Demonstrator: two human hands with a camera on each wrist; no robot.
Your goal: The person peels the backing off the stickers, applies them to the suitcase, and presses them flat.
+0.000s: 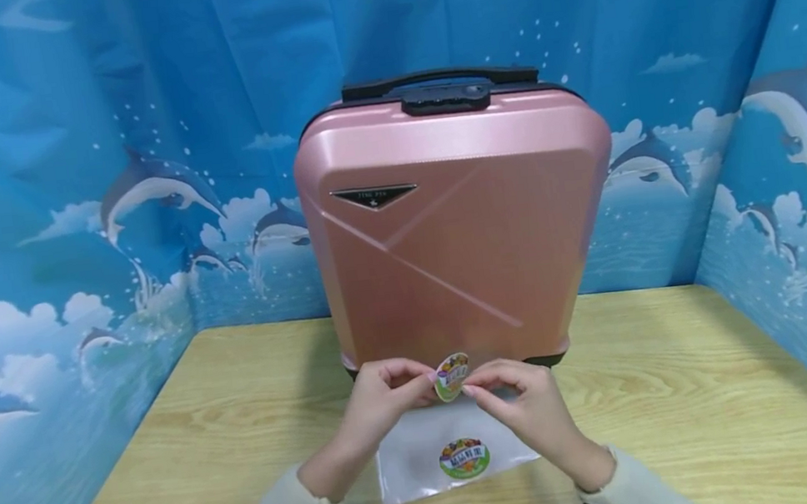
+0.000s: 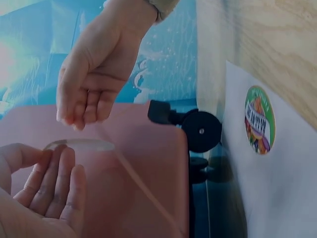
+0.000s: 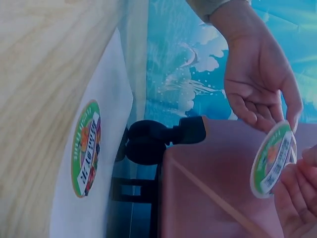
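My left hand (image 1: 384, 401) pinches an oval fruit-print sticker (image 1: 447, 383) by its left edge, in front of the suitcase. The thumb and forefinger of my right hand (image 1: 524, 405) come together right at the sticker's lower right edge; I cannot tell whether they have hold of it. The left wrist view shows the sticker (image 2: 84, 144) nearly edge-on, while its printed side (image 3: 271, 158) faces the right wrist camera. Below both hands a glossy white sheet (image 1: 407, 462) lies on the table, bearing a matching oval sticker (image 1: 464, 458).
A pink hard-shell suitcase (image 1: 449, 255) stands upright behind the hands, with a black top handle (image 1: 438, 78) and black wheels (image 2: 200, 131). The wooden table (image 1: 193, 446) is bordered by a blue dolphin-print curtain (image 1: 218, 98) at the back and sides.
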